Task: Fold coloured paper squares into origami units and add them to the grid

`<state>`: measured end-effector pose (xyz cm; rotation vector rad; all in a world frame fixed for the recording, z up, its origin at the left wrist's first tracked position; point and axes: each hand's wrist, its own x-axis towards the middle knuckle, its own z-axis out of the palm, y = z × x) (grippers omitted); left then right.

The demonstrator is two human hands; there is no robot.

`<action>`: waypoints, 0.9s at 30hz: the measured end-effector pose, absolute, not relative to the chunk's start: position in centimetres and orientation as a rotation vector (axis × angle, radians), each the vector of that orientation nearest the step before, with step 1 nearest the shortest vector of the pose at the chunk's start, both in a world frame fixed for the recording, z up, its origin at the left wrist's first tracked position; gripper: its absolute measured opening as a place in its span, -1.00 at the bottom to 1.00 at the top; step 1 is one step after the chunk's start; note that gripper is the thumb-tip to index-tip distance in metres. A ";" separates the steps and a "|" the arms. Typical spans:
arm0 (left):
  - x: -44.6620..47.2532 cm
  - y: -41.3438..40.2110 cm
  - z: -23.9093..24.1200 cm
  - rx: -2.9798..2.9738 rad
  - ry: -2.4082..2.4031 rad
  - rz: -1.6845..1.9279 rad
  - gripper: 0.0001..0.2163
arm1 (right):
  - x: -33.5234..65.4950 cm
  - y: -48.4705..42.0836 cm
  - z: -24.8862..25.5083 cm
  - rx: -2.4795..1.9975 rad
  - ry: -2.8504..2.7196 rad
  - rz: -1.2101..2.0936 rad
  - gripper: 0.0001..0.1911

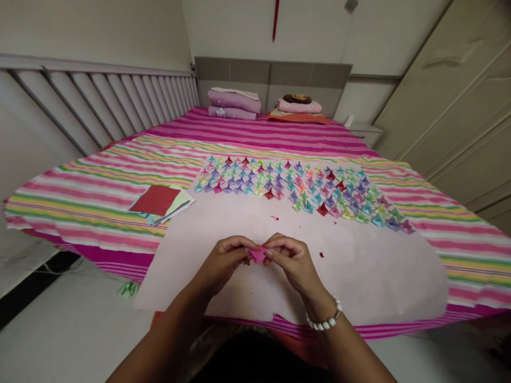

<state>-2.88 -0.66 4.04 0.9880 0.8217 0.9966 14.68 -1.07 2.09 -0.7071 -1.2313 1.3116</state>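
Between my two hands is a small pink folded paper, pointed at the bottom. My left hand pinches its left corner with thumb and fingers. On the other side, my right hand grips the right corner, thumb on top; a white beaded bracelet circles that wrist. Both hands hover over a large pale sheet spread on the bed. Beyond them, rows of small folded paper pieces in many colours cover the far part of the sheet. My fingers hide the paper's side edges.
Left of the sheet lies a stack of coloured paper squares, red on top. Red scraps dot the sheet. The striped bedspread surrounds it. Folded purple bedding and a pink pile sit by the headboard. Green paper is on the floor.
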 end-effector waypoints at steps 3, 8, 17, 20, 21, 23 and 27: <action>-2.9 -0.7 4.1 1.068 0.797 0.987 -0.91 | 15.2 -1.5 2.3 -0.722 -1.278 1.292 -0.91; -2.9 -0.9 4.3 1.285 0.789 1.013 -0.90 | 15.6 -1.8 2.2 -0.697 -1.256 1.338 -0.86; -2.4 -1.0 4.3 1.430 0.838 1.107 -0.91 | 14.7 -1.7 2.5 -0.852 -1.178 1.412 -0.83; -2.0 -1.0 4.2 1.251 0.868 1.097 -0.58 | 14.7 -1.8 2.5 -0.865 -1.186 1.350 -0.84; -1.9 -1.1 4.2 1.194 0.883 1.089 -0.50 | 14.7 -1.8 2.5 -0.868 -1.195 1.323 -0.84; -1.6 -1.1 3.9 1.121 0.921 1.069 -0.56 | 14.6 -1.9 2.6 -0.873 -1.214 1.262 -0.85; -1.2 -1.0 3.3 1.124 0.960 1.107 -0.83 | 14.3 -2.1 2.8 -0.907 -1.243 1.150 -0.84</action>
